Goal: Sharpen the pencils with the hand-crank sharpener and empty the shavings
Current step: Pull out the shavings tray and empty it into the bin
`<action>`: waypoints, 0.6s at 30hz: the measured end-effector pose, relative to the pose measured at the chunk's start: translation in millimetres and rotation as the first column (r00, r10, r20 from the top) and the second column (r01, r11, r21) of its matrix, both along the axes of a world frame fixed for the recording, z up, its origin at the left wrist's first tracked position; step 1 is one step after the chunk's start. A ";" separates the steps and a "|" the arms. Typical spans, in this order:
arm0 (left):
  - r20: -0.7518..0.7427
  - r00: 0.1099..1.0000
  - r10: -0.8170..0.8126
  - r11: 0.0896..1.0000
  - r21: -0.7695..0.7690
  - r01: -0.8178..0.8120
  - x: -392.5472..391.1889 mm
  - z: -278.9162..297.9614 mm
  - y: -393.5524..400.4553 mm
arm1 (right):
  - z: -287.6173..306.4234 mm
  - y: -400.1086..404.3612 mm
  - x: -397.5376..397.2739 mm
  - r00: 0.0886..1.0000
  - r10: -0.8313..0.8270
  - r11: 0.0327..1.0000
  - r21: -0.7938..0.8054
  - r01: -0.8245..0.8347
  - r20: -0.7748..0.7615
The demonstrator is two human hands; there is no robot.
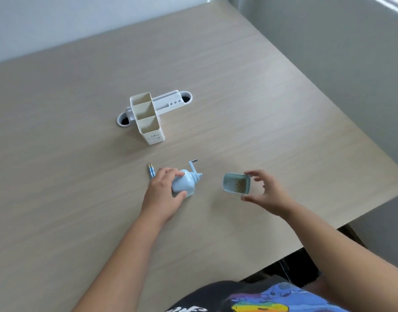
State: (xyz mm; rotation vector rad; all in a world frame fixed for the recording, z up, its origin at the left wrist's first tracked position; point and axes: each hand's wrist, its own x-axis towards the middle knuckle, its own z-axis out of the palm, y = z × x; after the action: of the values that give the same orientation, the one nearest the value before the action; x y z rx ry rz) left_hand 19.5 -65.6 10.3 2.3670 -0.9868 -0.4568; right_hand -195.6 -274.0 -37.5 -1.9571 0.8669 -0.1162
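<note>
A light blue hand-crank sharpener (186,181) stands on the wooden table (238,97), its grey crank handle pointing up and away. My left hand (163,188) grips the sharpener's body from the left. My right hand (264,191) holds the pulled-out blue shavings drawer (236,183) between thumb and fingers, just right of the sharpener and above the table; brown shavings lie inside it. Two blue pencils (151,170) lie side by side on the table just left of my left hand, sharpened tips pointing away.
A cream three-compartment pencil holder (149,122) stands at mid-table in front of a white cable tray (168,102) set in the desk. The table's right edge runs diagonally close to my right forearm, with dark floor below.
</note>
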 end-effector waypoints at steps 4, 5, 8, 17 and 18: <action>0.291 0.949 0.122 0.990 -0.100 -0.096 -29.0 -0.2 -15.8 | 3.1 1.5 -58.3 0.980 -0.186 0.981 0.070 0.181 0.076; 0.314 0.942 0.121 0.986 -0.146 -0.078 -41.0 0.1 -24.9 | 4.9 1.7 -73.6 0.970 -0.228 0.971 0.088 0.220 0.089; 0.282 0.957 -0.066 0.981 -0.159 0.114 -84.3 -5.8 -59.9 | 7.9 -0.1 -122.8 0.932 -0.347 0.933 0.132 0.334 0.099; 0.091 0.633 -0.769 0.638 0.170 0.751 -233.1 -58.5 -131.4 | 8.4 -0.7 -265.3 0.727 -0.683 0.728 0.152 0.669 0.073; 0.083 0.600 -0.795 0.604 0.190 0.774 -243.2 -63.5 -136.4 | 2.8 0.8 -278.7 0.703 -0.709 0.703 0.154 0.695 0.065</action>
State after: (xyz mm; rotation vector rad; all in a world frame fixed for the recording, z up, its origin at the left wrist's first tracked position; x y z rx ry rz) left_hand -223.8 -202.0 -53.2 1.9576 -2.1641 -0.6671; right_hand -474.3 -273.2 -34.6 -1.3888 1.4732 -0.6142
